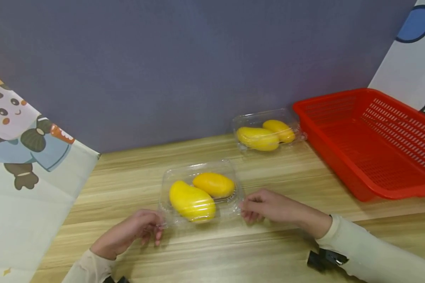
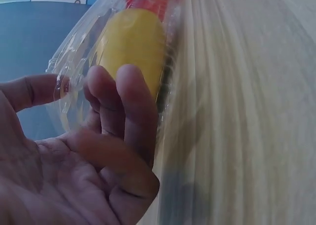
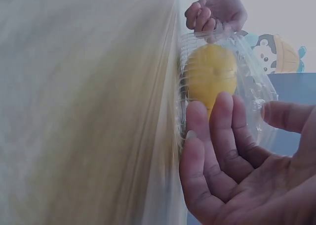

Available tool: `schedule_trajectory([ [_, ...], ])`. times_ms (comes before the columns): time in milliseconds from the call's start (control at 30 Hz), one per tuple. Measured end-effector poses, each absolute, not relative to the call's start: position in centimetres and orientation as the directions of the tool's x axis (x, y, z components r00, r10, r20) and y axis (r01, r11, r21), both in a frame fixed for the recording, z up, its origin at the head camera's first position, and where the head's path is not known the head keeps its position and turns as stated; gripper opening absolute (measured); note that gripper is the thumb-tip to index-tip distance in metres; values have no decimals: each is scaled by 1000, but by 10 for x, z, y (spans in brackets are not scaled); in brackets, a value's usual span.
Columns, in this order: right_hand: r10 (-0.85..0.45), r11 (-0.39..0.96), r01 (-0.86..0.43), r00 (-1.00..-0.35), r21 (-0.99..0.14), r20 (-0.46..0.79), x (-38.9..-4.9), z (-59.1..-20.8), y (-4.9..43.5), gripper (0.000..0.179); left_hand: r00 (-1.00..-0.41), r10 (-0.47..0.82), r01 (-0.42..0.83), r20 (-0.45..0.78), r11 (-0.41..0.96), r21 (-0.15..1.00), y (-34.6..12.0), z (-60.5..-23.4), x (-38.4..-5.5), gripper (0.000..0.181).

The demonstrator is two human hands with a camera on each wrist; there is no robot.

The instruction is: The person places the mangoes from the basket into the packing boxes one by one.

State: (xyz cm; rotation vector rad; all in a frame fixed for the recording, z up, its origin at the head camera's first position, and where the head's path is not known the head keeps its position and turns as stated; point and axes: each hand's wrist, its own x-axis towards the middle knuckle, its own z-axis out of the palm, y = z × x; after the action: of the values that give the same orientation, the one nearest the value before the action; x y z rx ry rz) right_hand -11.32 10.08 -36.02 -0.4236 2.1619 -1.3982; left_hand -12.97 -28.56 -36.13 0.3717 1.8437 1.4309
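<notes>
In the head view, a clear plastic clamshell box [image 1: 178,173] with two yellow mangoes [image 1: 192,201] inside sits on the wooden table between my hands. My left hand [image 1: 136,227] pinches its front left corner between thumb and fingers. On the opposite side, my right hand [image 1: 270,206] pinches the right edge the same way. The left wrist view shows my thumb [image 2: 47,90] against the clear rim and the other fingers loosely curled. From the right wrist, the thumb [image 3: 286,115] touches the plastic edge, with one mango [image 3: 212,74] visible through the wall.
A second clear box [image 1: 248,119] with two mangoes [image 1: 258,138] stands at the back, close to the red basket [image 1: 340,155] on the right. A grey-blue wall [image 1: 145,70] closes off the rear, and a cartoon-printed panel [image 1: 53,188] borders the left.
</notes>
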Motion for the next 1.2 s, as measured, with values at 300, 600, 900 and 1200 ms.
schedule_trajectory([
  [300, -518, 391, 84, -803, -916, -295, -113, -360, 100, 36, -664, 677, -191, -319, 259, 947, -286, -366, -132, 28],
  [600, -471, 367, 141, -824, -920, -314, -113, -362, 94, 38, -702, 634, -208, -325, 253, 945, -282, -369, -131, 30],
  [900, -485, 333, 163, -815, -929, -317, -112, -365, 94, 35, -695, 635, -256, -338, 220, 941, -282, -372, -129, 30],
  [1200, -495, 319, 152, -815, -935, -301, -111, -367, 95, 30, -706, 638, -235, -308, 199, 951, -281, -372, -129, 29],
])
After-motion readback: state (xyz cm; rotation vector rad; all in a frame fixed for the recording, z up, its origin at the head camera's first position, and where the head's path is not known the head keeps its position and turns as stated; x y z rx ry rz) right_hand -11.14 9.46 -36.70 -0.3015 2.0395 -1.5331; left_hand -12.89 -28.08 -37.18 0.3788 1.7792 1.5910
